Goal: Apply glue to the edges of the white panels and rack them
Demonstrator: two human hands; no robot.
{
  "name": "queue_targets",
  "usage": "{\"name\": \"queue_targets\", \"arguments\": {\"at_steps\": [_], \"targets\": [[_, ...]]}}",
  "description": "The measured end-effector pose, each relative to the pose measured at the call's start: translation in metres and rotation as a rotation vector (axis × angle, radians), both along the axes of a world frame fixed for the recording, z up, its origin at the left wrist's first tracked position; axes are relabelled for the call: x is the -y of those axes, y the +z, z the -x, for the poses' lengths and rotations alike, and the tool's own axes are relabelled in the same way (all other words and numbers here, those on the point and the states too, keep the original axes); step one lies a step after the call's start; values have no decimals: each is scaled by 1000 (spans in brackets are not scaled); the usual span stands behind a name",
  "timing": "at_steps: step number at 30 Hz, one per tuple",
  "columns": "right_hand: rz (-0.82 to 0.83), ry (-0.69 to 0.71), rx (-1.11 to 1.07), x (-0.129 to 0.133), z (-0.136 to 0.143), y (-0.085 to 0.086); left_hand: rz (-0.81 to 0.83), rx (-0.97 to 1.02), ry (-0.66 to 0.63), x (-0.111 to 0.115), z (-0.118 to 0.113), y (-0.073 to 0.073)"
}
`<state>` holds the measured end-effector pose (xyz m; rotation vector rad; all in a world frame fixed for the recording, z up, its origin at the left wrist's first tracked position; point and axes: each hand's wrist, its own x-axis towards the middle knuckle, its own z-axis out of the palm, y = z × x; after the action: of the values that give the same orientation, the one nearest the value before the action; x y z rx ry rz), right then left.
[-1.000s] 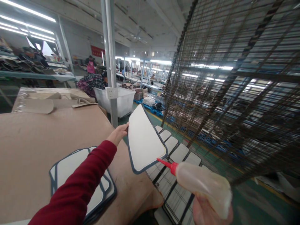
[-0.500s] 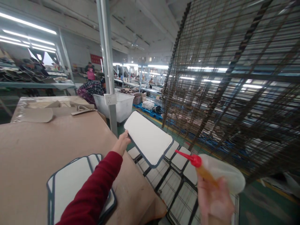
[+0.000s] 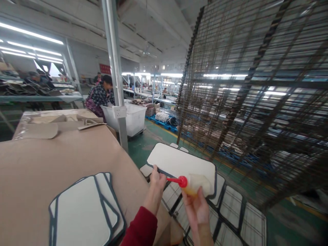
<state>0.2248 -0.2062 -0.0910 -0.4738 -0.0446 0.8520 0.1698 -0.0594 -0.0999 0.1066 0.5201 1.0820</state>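
My left hand [image 3: 156, 181] is closed on the near left edge of a white panel with a dark border [image 3: 179, 159], tilted above a rack. In my right hand [image 3: 196, 208] is a translucent squeeze bottle [image 3: 201, 183] with amber liquid and a red nozzle, its tip pointing left, close to my left fingers. The bottle overlaps the panel's near right part in view; whether they touch I cannot tell. Below lie several similar pale panels with dark borders [image 3: 232, 201] on a wire rack. A stack of such panels [image 3: 79, 212] rests on the brown-covered table [image 3: 23, 164] to my left.
A tall wire-mesh rack [image 3: 230, 85] leans on the right. A grey post with a socket box [image 3: 120, 111] rises beyond the table. Behind it a person [image 3: 98, 95] bends at a white bin [image 3: 135, 118]. Tan pieces [image 3: 42, 130] lie at the table's far end.
The panel has moved right and lower with my left hand. My right hand has brought the bottle left, in front of the panel. The person by the bin has straightened somewhat.
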Motion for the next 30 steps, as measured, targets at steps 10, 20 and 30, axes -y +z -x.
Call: {"name": "queue_targets", "arguments": {"at_steps": [10, 20, 30], "targets": [[-75, -80, -11, -3, -22, 3, 87, 239, -242, 37, 44, -39], [-117, -161, -30, 23, -50, 7, -418, -649, -331, 42, 91, -51], [-16, 0, -42, 42, -16, -13, -1658, -1166, -602, -25, -9, 95]]}}
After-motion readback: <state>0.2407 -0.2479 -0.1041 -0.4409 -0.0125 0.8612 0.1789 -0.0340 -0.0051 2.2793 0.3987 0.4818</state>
